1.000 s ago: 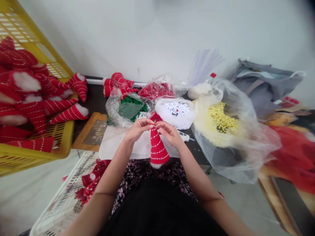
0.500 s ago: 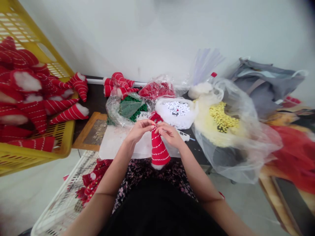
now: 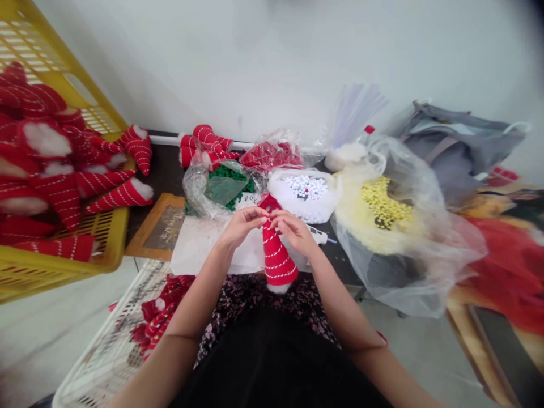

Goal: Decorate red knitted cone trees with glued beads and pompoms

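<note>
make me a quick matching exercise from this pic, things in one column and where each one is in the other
Things:
1 striped red fabric cone
2 white balls
3 yellow balls
4 stuffed striped red pieces

Places:
A yellow plastic crate
B clear plastic bag on the right
C between the left hand and right hand
D white bag at centre back

Pairs: 1-C, 2-D, 3-B, 4-A

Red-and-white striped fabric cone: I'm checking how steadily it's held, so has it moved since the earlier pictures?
Yes. The red-and-white striped fabric cone has swung its wide end rightward, judged against the white paper sheet.
</note>
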`<move>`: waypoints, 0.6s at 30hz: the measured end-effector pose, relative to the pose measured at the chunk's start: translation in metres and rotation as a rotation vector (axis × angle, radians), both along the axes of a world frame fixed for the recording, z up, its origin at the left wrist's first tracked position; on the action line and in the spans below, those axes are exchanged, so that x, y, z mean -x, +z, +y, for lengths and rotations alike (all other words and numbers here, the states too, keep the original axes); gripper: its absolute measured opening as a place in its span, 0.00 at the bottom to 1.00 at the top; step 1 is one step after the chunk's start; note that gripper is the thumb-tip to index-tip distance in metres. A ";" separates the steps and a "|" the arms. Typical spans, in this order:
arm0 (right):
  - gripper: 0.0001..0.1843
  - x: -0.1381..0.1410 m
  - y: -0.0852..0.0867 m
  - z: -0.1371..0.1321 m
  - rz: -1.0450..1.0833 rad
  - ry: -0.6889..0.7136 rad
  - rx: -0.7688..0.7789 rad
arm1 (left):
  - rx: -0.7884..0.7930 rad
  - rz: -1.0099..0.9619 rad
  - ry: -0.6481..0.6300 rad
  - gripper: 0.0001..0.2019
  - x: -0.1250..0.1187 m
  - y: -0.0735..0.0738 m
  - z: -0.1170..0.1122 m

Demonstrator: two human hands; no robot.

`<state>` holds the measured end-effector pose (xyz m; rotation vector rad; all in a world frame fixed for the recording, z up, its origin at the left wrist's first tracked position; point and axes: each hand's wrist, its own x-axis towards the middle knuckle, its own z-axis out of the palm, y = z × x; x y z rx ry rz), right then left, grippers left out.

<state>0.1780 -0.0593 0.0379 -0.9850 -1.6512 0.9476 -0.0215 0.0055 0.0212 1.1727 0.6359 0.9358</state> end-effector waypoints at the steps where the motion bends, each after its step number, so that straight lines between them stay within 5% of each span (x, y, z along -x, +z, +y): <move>1: 0.29 0.000 0.000 0.000 0.007 0.001 0.003 | -0.005 0.002 0.007 0.18 0.000 0.000 -0.001; 8: 0.26 0.003 0.002 -0.006 0.107 0.009 0.131 | -0.019 -0.012 0.041 0.18 0.000 -0.005 -0.005; 11: 0.24 -0.007 0.001 -0.016 0.078 -0.114 0.195 | -0.015 -0.023 0.036 0.18 0.001 -0.006 -0.004; 18: 0.16 -0.063 -0.017 -0.069 -0.738 -0.641 0.255 | -0.025 -0.034 0.028 0.19 0.002 -0.008 -0.002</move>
